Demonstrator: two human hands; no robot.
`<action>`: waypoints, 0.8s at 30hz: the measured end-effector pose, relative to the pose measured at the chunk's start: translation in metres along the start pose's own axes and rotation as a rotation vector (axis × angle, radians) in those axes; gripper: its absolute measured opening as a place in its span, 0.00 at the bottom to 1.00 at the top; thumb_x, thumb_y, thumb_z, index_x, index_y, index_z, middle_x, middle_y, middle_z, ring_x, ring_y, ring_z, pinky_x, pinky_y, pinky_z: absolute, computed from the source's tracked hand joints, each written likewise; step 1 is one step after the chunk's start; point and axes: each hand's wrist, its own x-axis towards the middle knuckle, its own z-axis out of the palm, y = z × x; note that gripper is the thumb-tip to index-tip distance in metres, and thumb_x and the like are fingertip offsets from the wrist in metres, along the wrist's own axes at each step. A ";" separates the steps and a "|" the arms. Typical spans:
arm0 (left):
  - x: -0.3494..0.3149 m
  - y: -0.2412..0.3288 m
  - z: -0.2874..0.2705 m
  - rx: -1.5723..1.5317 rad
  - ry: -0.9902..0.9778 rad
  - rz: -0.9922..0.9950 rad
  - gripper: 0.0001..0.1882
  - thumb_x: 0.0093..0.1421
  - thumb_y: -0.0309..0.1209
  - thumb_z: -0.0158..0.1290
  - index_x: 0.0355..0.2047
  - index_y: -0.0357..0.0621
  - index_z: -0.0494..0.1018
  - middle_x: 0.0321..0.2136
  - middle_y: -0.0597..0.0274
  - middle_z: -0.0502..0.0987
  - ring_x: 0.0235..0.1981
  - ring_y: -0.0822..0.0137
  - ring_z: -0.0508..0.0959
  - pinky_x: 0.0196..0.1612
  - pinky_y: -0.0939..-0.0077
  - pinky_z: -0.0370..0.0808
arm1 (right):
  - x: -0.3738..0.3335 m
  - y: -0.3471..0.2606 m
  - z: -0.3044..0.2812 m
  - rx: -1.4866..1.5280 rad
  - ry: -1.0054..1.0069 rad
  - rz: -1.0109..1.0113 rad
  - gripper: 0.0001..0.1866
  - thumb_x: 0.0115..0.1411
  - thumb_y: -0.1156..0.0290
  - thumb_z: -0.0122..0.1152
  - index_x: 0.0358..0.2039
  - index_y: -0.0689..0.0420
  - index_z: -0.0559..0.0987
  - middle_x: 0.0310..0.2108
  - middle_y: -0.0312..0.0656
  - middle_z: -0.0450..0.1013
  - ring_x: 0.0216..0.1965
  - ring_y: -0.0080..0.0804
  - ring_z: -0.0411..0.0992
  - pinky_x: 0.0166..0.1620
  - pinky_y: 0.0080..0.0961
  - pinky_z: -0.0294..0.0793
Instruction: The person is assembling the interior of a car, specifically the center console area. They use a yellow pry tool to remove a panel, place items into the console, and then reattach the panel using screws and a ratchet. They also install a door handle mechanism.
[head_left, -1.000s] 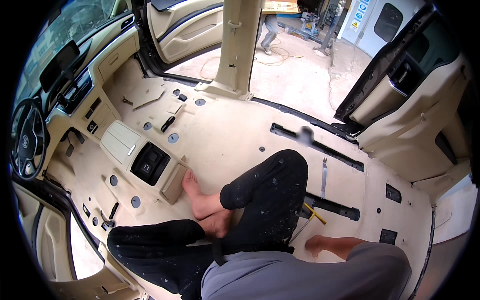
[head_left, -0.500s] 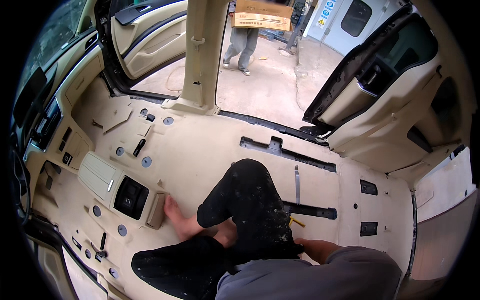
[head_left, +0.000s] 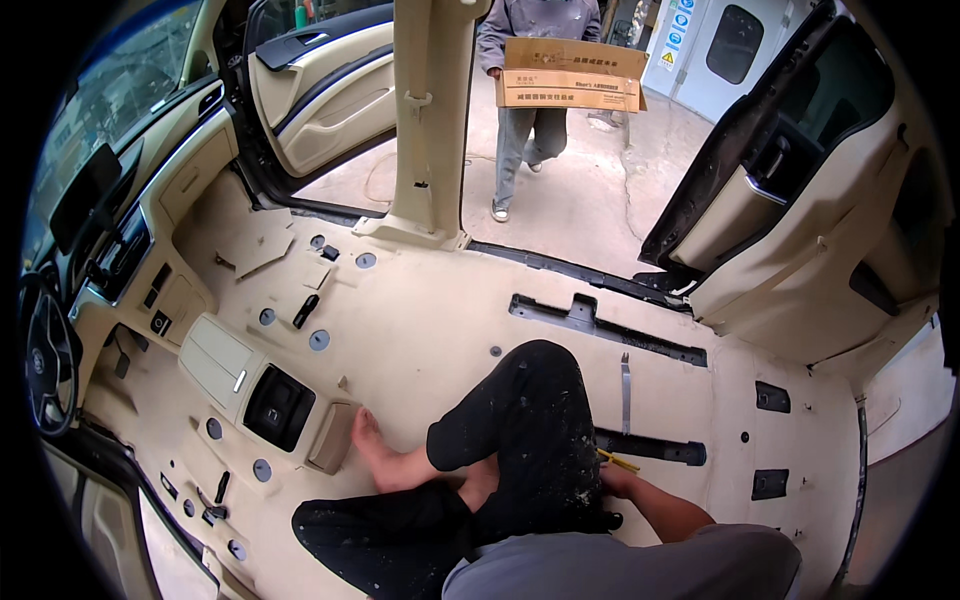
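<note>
While the person is seated cross-legged on the beige carpeted floor (head_left: 420, 330) of a stripped car cabin, only the right hand (head_left: 615, 482) can be seen, lowered to the floor beside the right knee. It is partly hidden behind the black trouser leg (head_left: 530, 430), so whether its fingers are spread or curled cannot be told. A thin yellow tool (head_left: 620, 461), perhaps a pencil or small screwdriver, lies just beyond the fingertips, touching or nearly touching them; which of the two cannot be made out. Immediately past this tool a dark seat rail (head_left: 650, 447) is set into the floor, and a slim grey metal strip (head_left: 625, 378) stands farther ahead of the hand. The left hand is not visible; it is concealed behind the legs and grey shirt (head_left: 620, 565). A bare foot (head_left: 375, 450) is rested well to the left of the right hand, next to the centre console (head_left: 265, 395). Far ahead of the hand, outside the open doorway, a second person (head_left: 530, 120) is seen standing on the concrete with a cardboard box (head_left: 570, 75) held in both arms. An open rear door (head_left: 790, 190) is hung ahead and to the right.
</note>
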 end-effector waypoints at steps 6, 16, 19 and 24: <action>0.002 0.005 -0.013 -0.027 -0.117 0.037 0.24 0.73 0.53 0.47 0.35 0.45 0.77 0.26 0.65 0.77 0.27 0.68 0.74 0.27 0.70 0.72 | 0.000 -0.012 0.040 -0.890 0.809 -0.372 0.20 0.59 0.60 0.64 0.44 0.64 0.83 0.37 0.58 0.80 0.42 0.59 0.80 0.45 0.47 0.79; -0.079 0.059 0.099 0.021 -0.136 0.325 0.20 0.72 0.44 0.44 0.46 0.40 0.76 0.44 0.61 0.79 0.53 0.65 0.74 0.60 0.58 0.67 | -0.033 0.019 0.030 -0.731 1.037 -0.262 0.15 0.58 0.62 0.64 0.30 0.64 0.78 0.34 0.61 0.78 0.40 0.61 0.79 0.44 0.55 0.77; -0.141 0.113 0.209 -0.004 -0.237 0.551 0.20 0.72 0.43 0.43 0.51 0.42 0.74 0.51 0.62 0.75 0.57 0.67 0.71 0.63 0.62 0.64 | -0.036 0.044 0.009 -0.647 1.076 -0.418 0.15 0.57 0.65 0.62 0.27 0.67 0.78 0.32 0.65 0.77 0.37 0.66 0.77 0.43 0.56 0.76; -0.237 0.162 0.356 -0.069 -0.285 0.890 0.23 0.72 0.42 0.40 0.60 0.43 0.69 0.61 0.65 0.70 0.63 0.71 0.67 0.67 0.69 0.60 | -0.063 0.101 -0.030 -0.283 1.258 -0.261 0.12 0.53 0.71 0.64 0.28 0.70 0.78 0.31 0.66 0.77 0.37 0.66 0.78 0.43 0.54 0.76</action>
